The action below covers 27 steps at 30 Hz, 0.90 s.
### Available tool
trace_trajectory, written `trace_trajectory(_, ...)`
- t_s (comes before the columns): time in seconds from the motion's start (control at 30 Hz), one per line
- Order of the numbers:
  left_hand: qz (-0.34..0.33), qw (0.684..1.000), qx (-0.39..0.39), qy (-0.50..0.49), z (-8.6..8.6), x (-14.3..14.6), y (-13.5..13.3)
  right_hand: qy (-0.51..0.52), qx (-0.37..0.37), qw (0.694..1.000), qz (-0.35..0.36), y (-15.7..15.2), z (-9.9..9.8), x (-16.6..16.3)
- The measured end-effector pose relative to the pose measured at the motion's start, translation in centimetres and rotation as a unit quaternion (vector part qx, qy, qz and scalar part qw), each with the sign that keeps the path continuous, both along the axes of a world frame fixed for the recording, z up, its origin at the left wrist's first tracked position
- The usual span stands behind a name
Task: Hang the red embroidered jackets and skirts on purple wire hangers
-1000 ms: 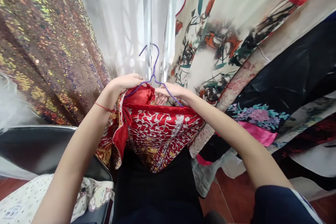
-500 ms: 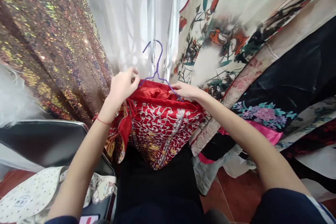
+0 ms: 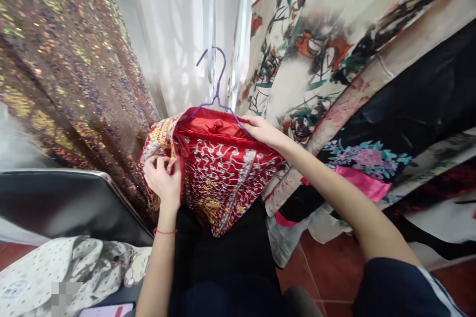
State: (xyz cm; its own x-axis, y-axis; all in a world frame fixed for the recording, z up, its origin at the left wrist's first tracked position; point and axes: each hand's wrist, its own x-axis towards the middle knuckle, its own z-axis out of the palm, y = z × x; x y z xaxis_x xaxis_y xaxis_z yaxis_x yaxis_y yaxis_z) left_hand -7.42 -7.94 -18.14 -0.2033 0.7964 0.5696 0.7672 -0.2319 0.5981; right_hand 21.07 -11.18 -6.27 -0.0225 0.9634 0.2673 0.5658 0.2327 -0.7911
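Observation:
A red garment (image 3: 219,173) with silver and gold embroidery hangs over my lap, its plain red lining showing at the top. Inside its opening sits a purple wire hanger (image 3: 217,94), hook upward. My right hand (image 3: 262,131) pinches the garment's top edge together with the hanger's right arm; its thumb lies along the edge and the other fingers are partly hidden. Lower on the left, my left hand (image 3: 163,176) has its fingers curled on the embroidered left edge, gripping the cloth there. The hanger's left arm runs under the garment's left shoulder.
Sequinned fabric (image 3: 74,59) hangs on the left, with a black chair back (image 3: 70,203) below it. A white dotted bag (image 3: 40,267) and a phone (image 3: 107,310) lie at lower left. Printed garments (image 3: 320,54) and a black flowered one (image 3: 401,104) hang on the right.
My left hand has moved down from the hanger's left side to the garment's left edge. The embroidered left part now stands up around the hanger. My right hand stays at the top edge.

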Motion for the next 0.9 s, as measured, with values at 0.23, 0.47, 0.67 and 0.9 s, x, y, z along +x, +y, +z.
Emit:
trace_trajectory(0.23,-0.086,0.989,-0.02,-0.116,4.5,-1.0,4.2,0.02,-0.035,0.999,0.023,0.6,0.0,0.4)
trace_trajectory(0.47,-0.019,0.978,0.143,-0.153,10.0,-1.8,6.4,0.065,-0.185,0.977,0.08,-0.3,1.7,1.3)
trace_trajectory(0.67,-0.107,0.976,0.17,-0.079,12.3,-2.2,6.9,0.133,-0.075,0.985,-0.075,-1.6,2.0,4.7)
trace_trajectory(0.9,-0.082,0.994,-0.035,0.056,11.1,-2.0,5.6,0.04,0.083,0.988,-0.122,-4.7,-1.6,4.9)
